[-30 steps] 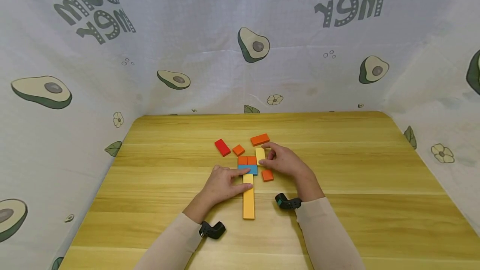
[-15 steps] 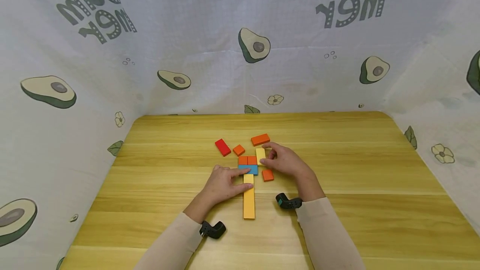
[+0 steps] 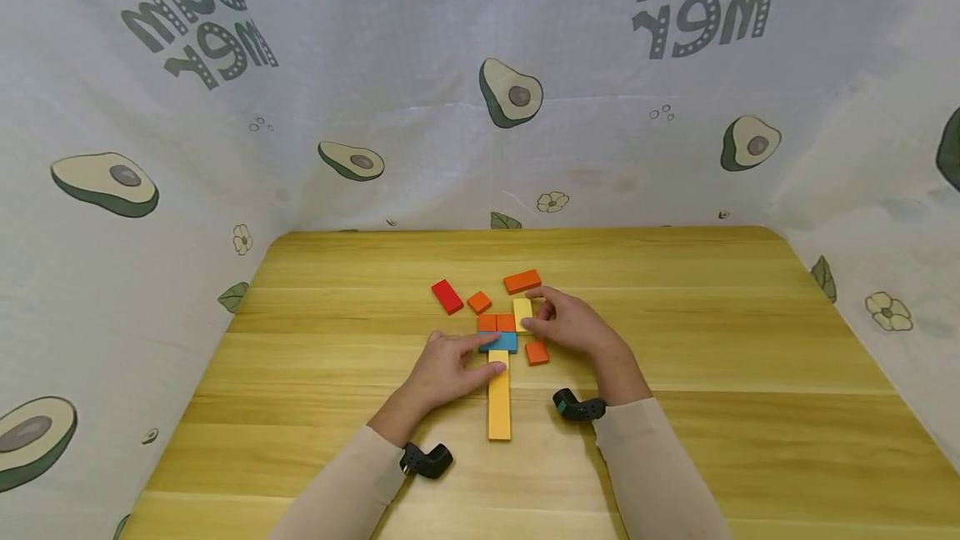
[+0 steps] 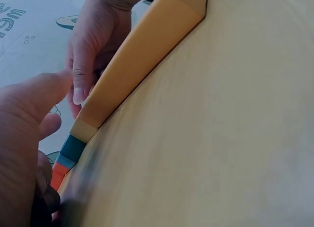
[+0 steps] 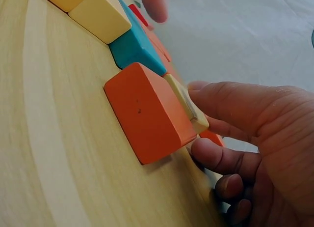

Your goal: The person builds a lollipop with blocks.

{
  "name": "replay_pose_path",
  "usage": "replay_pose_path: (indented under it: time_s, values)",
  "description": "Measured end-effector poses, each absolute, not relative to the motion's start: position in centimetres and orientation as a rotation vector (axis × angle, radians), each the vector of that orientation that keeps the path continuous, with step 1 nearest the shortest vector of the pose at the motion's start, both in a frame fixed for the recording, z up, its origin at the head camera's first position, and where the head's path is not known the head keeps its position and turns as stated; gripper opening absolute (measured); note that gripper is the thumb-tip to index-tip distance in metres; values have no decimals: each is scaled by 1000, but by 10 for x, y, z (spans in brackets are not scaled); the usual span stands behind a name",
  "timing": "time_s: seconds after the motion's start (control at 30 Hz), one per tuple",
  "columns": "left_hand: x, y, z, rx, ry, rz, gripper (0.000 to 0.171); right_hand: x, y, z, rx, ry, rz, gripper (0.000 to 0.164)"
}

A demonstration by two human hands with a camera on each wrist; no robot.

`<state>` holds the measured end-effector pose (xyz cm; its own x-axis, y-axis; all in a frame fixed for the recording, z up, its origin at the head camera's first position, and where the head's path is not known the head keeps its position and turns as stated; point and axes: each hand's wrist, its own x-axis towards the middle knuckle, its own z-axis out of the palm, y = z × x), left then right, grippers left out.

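My left hand (image 3: 444,368) reaches over the row from the left, fingers extended. Its index fingertip overlaps the blue block (image 3: 512,344), and its thumb overlaps the yellow column. That column is a long yellow block (image 3: 498,417) with a short pale block (image 5: 98,15) at its blue end. Two orange square blocks (image 3: 487,322) lie against the blue block's far side. With thumb and index finger, my right hand (image 3: 568,323) pinches a pale yellow block (image 3: 521,309) standing lengthwise beside the orange squares. Just nearer lies a loose orange block (image 5: 144,114), close to the right thumb.
Beyond the row lie a red block (image 3: 447,297), a small turned orange block (image 3: 479,302) and a longer orange block (image 3: 522,282). The wooden table (image 3: 322,298) is bounded by a white printed cloth (image 3: 420,107) at the back and sides.
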<state>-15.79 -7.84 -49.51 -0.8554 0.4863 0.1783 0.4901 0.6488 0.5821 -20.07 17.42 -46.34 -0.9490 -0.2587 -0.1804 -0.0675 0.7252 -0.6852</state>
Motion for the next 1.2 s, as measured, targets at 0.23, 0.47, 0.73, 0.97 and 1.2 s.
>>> replay_pose_path:
  time_s: [0.23, 0.47, 0.73, 0.97, 1.2]
  values:
    - [-165, -80, -496, -680, -2714, -1350, 39, -201, 175, -465, -243, 2680, -1037, 52]
    - [-184, -92, -502, -492, -2674, -1184, 36, -200, 175, -464, -232, 2683, -1018, 52]
    - [-209, -108, -499, -325, -2807, -1029, 68, -200, 174, -464, -231, 2672, -1033, 52]
    - [-217, -111, -491, -220, -2959, -875, 82, -201, 173, -467, -243, 2666, -1045, 51]
    - [-215, -110, -489, -211, -2946, -954, 74, -201, 174, -466, -258, 2674, -1049, 50]
